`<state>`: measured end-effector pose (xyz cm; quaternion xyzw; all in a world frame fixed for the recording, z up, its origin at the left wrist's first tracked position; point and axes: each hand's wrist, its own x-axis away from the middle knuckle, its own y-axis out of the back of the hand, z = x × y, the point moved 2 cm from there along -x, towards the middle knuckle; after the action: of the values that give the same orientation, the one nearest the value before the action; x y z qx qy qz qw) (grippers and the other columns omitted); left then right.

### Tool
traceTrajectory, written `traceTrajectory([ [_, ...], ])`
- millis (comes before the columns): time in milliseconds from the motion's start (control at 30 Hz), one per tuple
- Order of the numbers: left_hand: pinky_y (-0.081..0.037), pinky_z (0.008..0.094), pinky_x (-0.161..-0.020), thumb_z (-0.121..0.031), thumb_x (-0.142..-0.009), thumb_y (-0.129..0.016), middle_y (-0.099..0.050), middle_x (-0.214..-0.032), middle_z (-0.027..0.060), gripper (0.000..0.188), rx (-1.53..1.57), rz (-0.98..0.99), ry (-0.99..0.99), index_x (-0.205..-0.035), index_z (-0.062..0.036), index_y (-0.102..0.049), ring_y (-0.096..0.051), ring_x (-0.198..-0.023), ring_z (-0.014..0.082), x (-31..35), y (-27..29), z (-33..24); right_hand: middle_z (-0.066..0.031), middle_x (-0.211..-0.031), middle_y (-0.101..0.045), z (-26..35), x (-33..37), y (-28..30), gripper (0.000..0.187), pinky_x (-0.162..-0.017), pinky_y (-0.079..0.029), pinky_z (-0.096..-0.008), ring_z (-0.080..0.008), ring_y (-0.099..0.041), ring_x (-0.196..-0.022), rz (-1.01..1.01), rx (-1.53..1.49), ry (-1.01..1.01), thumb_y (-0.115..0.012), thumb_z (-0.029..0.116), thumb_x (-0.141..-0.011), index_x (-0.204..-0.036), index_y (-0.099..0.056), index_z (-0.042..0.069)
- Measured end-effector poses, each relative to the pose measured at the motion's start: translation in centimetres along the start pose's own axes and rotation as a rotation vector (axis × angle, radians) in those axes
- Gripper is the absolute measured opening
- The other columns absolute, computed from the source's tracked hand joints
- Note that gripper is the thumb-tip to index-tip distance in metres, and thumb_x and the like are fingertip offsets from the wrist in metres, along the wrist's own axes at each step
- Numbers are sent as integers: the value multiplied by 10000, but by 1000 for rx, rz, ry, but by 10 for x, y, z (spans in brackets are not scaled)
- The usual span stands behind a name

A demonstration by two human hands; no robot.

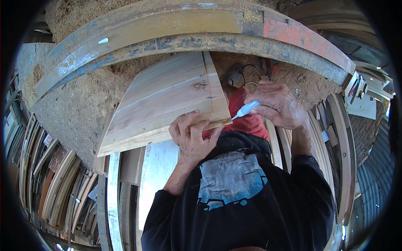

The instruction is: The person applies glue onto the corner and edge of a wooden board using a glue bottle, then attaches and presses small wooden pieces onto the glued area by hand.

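A wide panel of pale joined boards rests tilted across my lap, with a narrow strip along its right end. My left hand grips its near edge close to the right corner, thumb below and fingers on the face. In my right hand is a small white glue bottle, held closed between thumb and fingers. Its thin nozzle points down-left at the panel's corner, touching it or nearly so. Whether any glue is coming out is too small to see.
Ahead runs a long, worn bench beam, with a white cone-shaped cap on it. A power tool with a cable lies beyond the panel on the sawdust-covered ground. Stacked timber strips stand at the left, more boards at the right.
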<state>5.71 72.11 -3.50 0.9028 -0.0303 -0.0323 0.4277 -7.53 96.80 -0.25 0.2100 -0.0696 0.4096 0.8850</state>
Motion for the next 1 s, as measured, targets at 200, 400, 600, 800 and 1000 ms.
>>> traceTrajectory([
  [200,-345,461,-973,-306,-660,-931,-561,-1278,65,502,-6,2,2,-991,-150,-587,-542,-1141,282,-1,1,0,-124,-889,-686,-1,-2,-2,238,-745,-477,-441,-341,-648,-806,-14,-12,12,-710,223,-892,-1007,-694,15],
  [400,-349,463,-974,-313,-664,-929,-560,-1277,63,510,-9,5,0,-1001,-153,-582,-537,-1150,282,-1,1,0,-130,-881,-686,1,-7,-6,251,-777,-492,-443,-348,-657,-819,-18,-33,24,-719,228,-889,-1015,-699,12],
  [600,-362,470,-970,-309,-670,-929,-557,-1277,57,515,-12,-4,-1,-1011,-155,-575,-538,-1149,288,-2,1,0,-117,-932,-694,-4,2,2,228,-784,-511,-367,-250,-662,-838,-93,-121,-57,-732,173,-892,-1052,-680,19],
  [800,-388,483,-960,-263,-693,-905,-561,-1267,62,473,-24,-55,-45,-1022,-139,-589,-536,-1135,314,-10,4,0,-42,-1118,-644,-21,25,0,369,-785,-509,-237,-78,-621,-905,-314,-658,-173,-703,158,-961,-1263,-560,0],
  [1000,-404,506,-952,-212,-650,-890,-571,-1265,68,536,-158,-45,-105,-1099,-130,-610,-529,-1138,349,-33,10,1,-54,-1047,-655,-17,50,12,342,-825,-518,-260,-113,-624,-902,-516,-1021,28,-685,161,-974,-1247,-586,-18],
])
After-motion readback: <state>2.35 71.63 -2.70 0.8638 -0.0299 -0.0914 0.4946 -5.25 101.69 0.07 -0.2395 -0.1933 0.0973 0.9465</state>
